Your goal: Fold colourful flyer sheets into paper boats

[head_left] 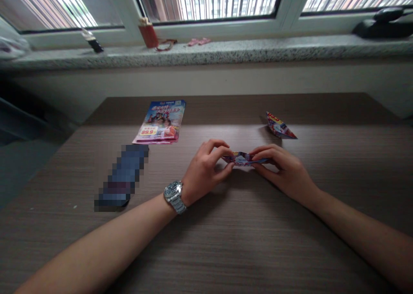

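Bare forearms [106, 246] up front, then left hand [206, 165] and right hand [284, 169], each pinching one end of a small multicoloured folded-paper piece [241, 159] over the brown wood-grain table [226, 251]. I'd keep pinches level, crease gently. Pointed red-and-blue paper fold [279, 127] sits beyond.

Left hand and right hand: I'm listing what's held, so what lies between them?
In the head view, a folded printed paper, pinched by the left hand and the right hand.
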The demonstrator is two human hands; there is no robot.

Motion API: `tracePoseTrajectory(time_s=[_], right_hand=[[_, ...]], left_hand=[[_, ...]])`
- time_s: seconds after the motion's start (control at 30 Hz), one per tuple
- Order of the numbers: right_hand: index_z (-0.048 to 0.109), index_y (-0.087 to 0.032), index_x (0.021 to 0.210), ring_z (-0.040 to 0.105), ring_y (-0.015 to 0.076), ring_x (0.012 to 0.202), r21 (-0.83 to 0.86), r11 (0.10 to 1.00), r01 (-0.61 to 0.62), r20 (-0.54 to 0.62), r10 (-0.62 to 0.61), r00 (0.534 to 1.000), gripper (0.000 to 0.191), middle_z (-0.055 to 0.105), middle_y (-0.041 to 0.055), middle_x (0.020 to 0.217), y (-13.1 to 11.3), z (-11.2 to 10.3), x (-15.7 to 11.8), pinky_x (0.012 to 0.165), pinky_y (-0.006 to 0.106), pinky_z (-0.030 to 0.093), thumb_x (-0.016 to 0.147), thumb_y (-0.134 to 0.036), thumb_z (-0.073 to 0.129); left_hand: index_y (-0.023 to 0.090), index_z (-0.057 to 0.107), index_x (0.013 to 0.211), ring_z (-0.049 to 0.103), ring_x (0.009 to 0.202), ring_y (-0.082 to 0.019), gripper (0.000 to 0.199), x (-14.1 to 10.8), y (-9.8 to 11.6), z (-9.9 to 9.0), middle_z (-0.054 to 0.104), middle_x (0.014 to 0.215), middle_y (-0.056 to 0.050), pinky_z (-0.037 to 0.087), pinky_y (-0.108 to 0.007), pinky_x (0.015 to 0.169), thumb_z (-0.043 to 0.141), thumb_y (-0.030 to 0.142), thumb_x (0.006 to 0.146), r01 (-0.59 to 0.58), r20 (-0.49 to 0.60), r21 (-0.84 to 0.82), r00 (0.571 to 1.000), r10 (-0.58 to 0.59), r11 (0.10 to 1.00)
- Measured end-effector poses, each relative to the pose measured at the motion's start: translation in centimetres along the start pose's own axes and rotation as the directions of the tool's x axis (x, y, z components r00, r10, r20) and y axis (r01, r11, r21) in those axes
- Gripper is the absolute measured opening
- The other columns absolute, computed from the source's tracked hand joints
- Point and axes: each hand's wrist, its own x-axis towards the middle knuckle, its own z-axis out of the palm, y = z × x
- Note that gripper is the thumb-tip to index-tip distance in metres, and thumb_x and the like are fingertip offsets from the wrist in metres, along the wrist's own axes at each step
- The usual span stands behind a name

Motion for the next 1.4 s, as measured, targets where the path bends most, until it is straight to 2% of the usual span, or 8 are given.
tracePoseTrajectory(time_s=[0.13,0.33,0.77,0.93,1.13,1.4], right_hand=[[0.063,-0.025,0.101,0.067,0.0217,0.101,-0.032,0.999,0.019,-0.002,-0.019,1.0,0.011,0.067,0.0074,0.111,0.3,-0.1,0.0,0.088,0.039,0.056,0.093,-0.017,0.064],[0.063,-0.025,0.107,0.066,0.023,0.104,-0.061,0.998,0.03,0.027,-0.029,0.999,0.017,0.066,0.0086,0.114,0.6,-0.1,-0.2,0.091,0.04,0.056,0.092,-0.018,0.065],[0.064,-0.024,0.101,0.067,0.0201,0.095,-0.064,0.998,0.024,0.055,-0.021,0.998,0.011,0.068,0.0064,0.105,0.6,0.0,-0.3,0.086,0.037,0.055,0.094,-0.016,0.063],[0.064,-0.024,0.102,0.067,0.0206,0.095,-0.068,0.998,0.015,0.049,-0.012,0.999,0.012,0.068,0.0069,0.105,0.3,-0.1,-0.3,0.084,0.037,0.055,0.094,-0.016,0.062],[0.065,-0.024,0.101,0.068,0.0213,0.095,-0.09,0.996,-0.002,-0.013,0.0,1.0,0.012,0.069,0.0066,0.104,-0.1,-0.6,0.0,0.083,0.036,0.056,0.092,-0.015,0.063],[0.065,-0.025,0.098,0.068,0.0277,0.098,-0.234,0.97,-0.068,-0.17,0.028,0.985,0.008,0.072,0.007,0.102,0.4,-2.3,0.8,0.089,0.047,0.055,0.092,-0.022,0.063]], left_hand=[[0.018,0.064,0.1,0.062,0.104,-0.018,0.007,0.0,-0.4,0.1,0.061,0.113,-0.007,0.051,-0.033,0.095,0.063,0.016,0.093,0.036,0.052,-0.103,0.998,-0.031,0.994],[0.018,0.065,0.093,0.063,0.096,-0.015,0.004,0.0,-0.6,0.4,0.063,0.106,-0.005,0.052,-0.028,0.088,0.065,0.014,0.092,0.017,0.045,-0.118,0.999,-0.012,0.993],[0.018,0.066,0.093,0.064,0.094,-0.015,0.004,0.0,-0.6,0.3,0.064,0.104,-0.006,0.053,-0.029,0.086,0.065,0.014,0.092,0.02,0.054,-0.138,0.998,-0.013,0.99],[0.02,0.065,0.105,0.064,0.099,-0.016,0.013,0.1,-0.3,0.2,0.064,0.107,-0.006,0.054,-0.03,0.09,0.064,0.016,0.093,0.036,0.051,-0.158,0.998,-0.028,0.987],[0.023,0.055,0.128,0.065,0.102,-0.017,0.037,0.1,-0.1,-0.1,0.062,0.117,-0.007,0.056,-0.033,0.092,0.065,0.019,0.093,0.067,-0.025,-0.162,0.997,-0.072,0.984],[0.022,0.056,0.124,0.065,0.099,-0.017,0.03,0.1,-0.1,0.0,0.06,0.119,-0.008,0.057,-0.033,0.089,0.06,0.019,0.094,0.129,-0.022,-0.16,0.991,-0.134,0.979]])
